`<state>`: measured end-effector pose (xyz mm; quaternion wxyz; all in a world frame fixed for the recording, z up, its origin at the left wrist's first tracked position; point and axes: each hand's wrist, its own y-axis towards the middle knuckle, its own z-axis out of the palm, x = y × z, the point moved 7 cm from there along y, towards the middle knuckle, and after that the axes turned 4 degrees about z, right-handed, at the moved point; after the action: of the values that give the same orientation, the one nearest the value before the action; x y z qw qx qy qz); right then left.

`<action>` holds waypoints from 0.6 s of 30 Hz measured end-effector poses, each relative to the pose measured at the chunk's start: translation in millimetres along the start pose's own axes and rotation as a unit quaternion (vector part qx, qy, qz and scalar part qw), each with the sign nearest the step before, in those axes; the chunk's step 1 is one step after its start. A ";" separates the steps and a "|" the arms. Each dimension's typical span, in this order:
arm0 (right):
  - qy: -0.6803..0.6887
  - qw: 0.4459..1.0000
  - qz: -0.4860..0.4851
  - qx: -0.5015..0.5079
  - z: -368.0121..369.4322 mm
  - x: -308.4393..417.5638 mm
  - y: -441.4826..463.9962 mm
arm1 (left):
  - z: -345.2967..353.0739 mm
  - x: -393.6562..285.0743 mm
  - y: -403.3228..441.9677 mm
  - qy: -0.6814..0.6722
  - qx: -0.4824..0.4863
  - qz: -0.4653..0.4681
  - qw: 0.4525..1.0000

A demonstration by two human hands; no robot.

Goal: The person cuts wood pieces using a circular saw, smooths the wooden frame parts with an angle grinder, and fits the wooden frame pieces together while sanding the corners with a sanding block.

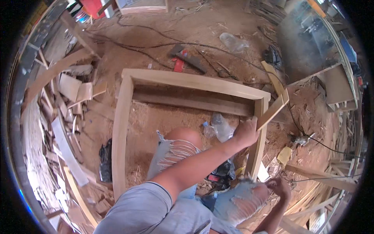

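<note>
A pale wooden frame [191, 78] lies around my knees, its near side hidden by my body. My left hand [246, 133] reaches across to the frame's right side. Its fingers are closed on a short flat wooden strip [274, 108], which slants up and away to the right over the frame's far right corner. Beside my right knee, just outside the frame, is my right hand [279, 188]. Its fingers are curled together; whether anything small is between them, I cannot make out.
Inside the frame lie a plastic bottle [209, 130], a clear plastic bag [223, 128] and a black bag [224, 173]. A hammer-shaped tool [189, 60] rests beyond it. Cables [156, 46] cross the sawdust floor. Wood offcuts [80, 91] pile up at left; a large glossy panel [311, 43] stands at right.
</note>
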<state>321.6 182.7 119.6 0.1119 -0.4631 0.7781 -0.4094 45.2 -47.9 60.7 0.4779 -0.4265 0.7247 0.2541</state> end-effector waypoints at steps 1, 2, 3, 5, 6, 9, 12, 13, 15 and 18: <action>0.044 0.999 0.027 -0.001 -0.1 3.5 -20.8 | 11.0 0.6 2.8 -0.017 0.019 0.001 1.000; 0.089 0.995 0.055 -0.002 0.0 13.7 -46.6 | 24.1 2.3 4.0 -0.034 0.040 0.001 0.999; 0.135 0.987 0.082 -0.003 1.2 20.4 -64.6 | 40.1 6.3 3.7 -0.021 0.050 0.023 0.998; 0.118 0.987 0.100 -0.038 5.4 25.2 -88.3 | 62.3 11.2 -2.4 -0.024 0.083 0.034 0.996; 0.109 0.986 0.111 -0.056 9.7 27.5 -104.8 | 71.7 8.4 -7.8 -0.026 0.101 0.042 0.994; 0.099 0.978 0.166 -0.079 4.1 52.1 -133.7 | 78.2 -1.2 -9.3 -0.027 0.160 0.044 0.986; 0.093 0.975 0.190 -0.070 -0.5 62.6 -152.4 | 83.1 -2.0 -7.3 -0.052 0.188 0.035 0.980; 0.108 0.974 0.190 -0.057 3.7 56.8 -157.1 | 85.3 0.2 -7.7 -0.051 0.185 0.038 0.981; 0.115 0.973 0.188 -0.067 11.6 53.9 -161.6 | 95.5 5.8 -6.3 -0.056 0.188 0.033 0.980; 0.113 0.969 0.203 -0.087 17.6 52.8 -155.8 | 93.3 4.1 -6.0 -0.067 0.159 0.050 0.984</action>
<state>400.5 93.6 234.6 0.0633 -0.2538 0.8961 -0.3586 94.1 19.9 18.6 0.5742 -0.2901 0.7424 0.1872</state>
